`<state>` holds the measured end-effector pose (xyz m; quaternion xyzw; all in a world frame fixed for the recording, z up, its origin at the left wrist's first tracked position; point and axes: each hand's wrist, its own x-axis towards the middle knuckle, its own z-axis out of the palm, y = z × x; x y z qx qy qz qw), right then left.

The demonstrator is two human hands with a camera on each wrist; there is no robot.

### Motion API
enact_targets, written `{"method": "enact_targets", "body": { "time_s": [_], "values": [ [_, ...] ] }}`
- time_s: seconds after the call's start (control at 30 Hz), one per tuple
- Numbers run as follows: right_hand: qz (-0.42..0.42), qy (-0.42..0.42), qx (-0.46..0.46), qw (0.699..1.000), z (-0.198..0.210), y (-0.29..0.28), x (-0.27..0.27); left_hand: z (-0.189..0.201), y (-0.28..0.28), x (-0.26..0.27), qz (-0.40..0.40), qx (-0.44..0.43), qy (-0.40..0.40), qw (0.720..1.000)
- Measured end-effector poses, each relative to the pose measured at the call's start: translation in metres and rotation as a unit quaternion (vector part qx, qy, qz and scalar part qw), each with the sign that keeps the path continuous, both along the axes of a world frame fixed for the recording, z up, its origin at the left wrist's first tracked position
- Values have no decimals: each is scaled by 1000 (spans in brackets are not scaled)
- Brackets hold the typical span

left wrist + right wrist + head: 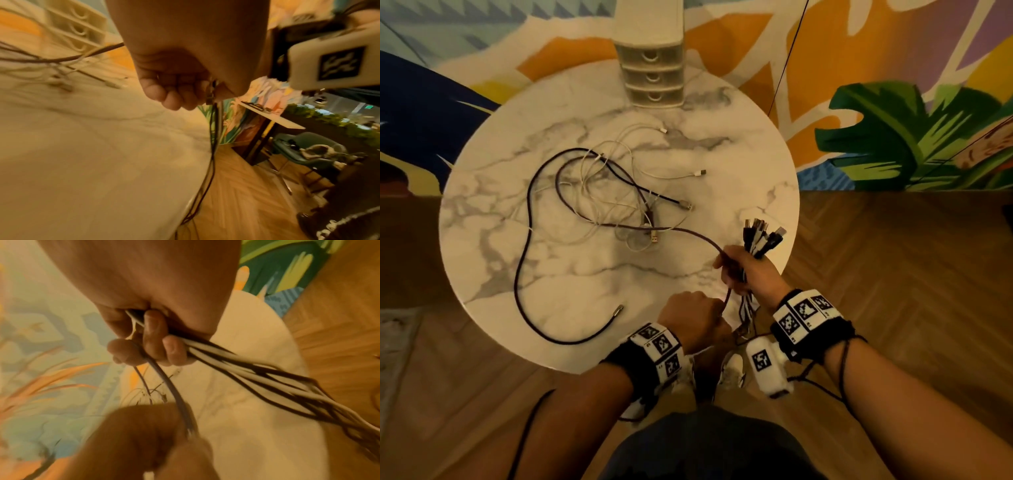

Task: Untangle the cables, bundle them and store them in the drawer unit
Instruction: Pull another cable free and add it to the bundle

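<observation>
Right hand (748, 270) is gripping a bundle of cables (760, 236) — black and white, fingers curled tight around the middle, plug ends fanning up past the knuckles, loose tails hanging down over the table edge. A dark braided cable (681, 231) is also running through this fist. Left hand (693, 317) is sitting just below and beside it, fingers curled, pinching the same braided cable near its metal plug; the wrist view is showing the plug pressed between fingertips (180, 95) and thumb.

From the hands the braided cable is trailing back across the marble table (493, 260) into a loose tangle (606, 192) of white and dark cables lying mid-table. Another dark cable (530, 260) is looping toward the near edge, its end lying free.

Drawer unit (652, 73) is standing at the far edge, pale, three drawers showing, all closed.

Both wristbands are carrying black-and-white square marker codes — no readable words or brand anywhere.
</observation>
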<state>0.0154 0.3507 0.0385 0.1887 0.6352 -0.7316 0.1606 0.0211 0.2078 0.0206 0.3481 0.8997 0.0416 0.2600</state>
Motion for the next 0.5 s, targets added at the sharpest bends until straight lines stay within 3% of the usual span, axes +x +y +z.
{"method": "enact_targets", "body": {
  "time_s": [0.17,0.23,0.27,0.3,0.33,0.4,0.43,0.47,0.5],
  "values": [
    [-36,86,29,995,27,0,-9,-19,-36,-20,36,-65,-74,994],
    [-67,108,28,992,32,2,-11,-16,-41,-37,107,29,-142,984],
    [-72,115,30,990,33,2,-10,-8,-38,-45,163,111,-195,961],
    [-65,120,36,990,31,1,-8,3,-31,-54,235,200,-260,915],
    [-47,121,46,990,27,-2,-4,16,-23,-62,310,291,-324,845],
    [-2,105,50,993,15,-8,6,50,-4,-76,408,453,-409,679],
    [19,97,49,994,9,-12,12,65,2,-84,433,509,-405,624],
    [37,92,55,994,5,-14,17,77,7,-90,447,546,-378,599],
    [51,84,64,993,2,-14,21,88,10,-94,448,566,-335,605]
  ]
}}
